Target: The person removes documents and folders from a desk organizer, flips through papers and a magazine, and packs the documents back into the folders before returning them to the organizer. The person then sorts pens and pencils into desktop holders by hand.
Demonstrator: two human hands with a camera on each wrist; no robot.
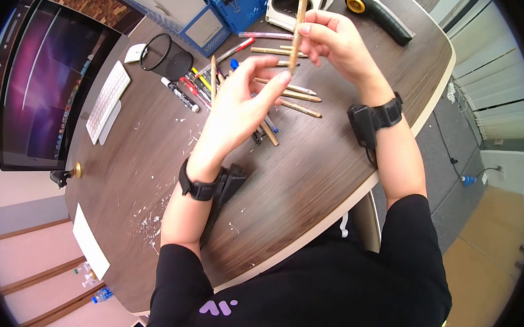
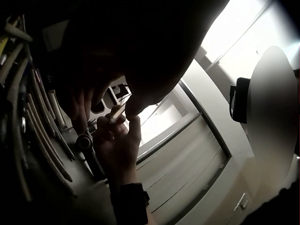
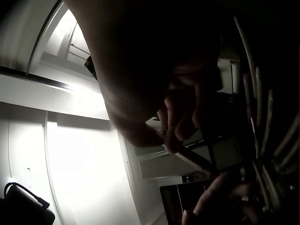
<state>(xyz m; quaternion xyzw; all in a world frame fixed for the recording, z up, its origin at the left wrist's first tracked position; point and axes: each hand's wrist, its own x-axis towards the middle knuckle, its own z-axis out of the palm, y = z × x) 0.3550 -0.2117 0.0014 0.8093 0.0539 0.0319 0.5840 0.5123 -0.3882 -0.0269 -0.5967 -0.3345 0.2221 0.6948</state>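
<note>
Thumb and fingers of my right hand (image 1: 331,41) pinch a gold-brown pencil (image 1: 298,32) near its middle, held nearly upright in the head view. My left hand (image 1: 239,104) hovers over the pencil pile, thumb and fingers spread apart. Its thumb tip overlaps the pencil's lower end in the head view. In the dark left wrist view, the pencil (image 2: 118,112) shows between the right hand's fingertips. The right wrist view shows the pencil (image 3: 193,159) slanting from my right fingers toward my left. Loose pencils (image 1: 301,108) and pens lie on the table below.
A black mesh pen cup (image 1: 175,63) lies on its side near markers (image 1: 180,94). Blue bins (image 1: 242,7) and a white holder (image 1: 285,4) stand at the back. A black handheld tool (image 1: 381,17) lies at right; a keyboard (image 1: 108,99) and monitor (image 1: 52,85) at left.
</note>
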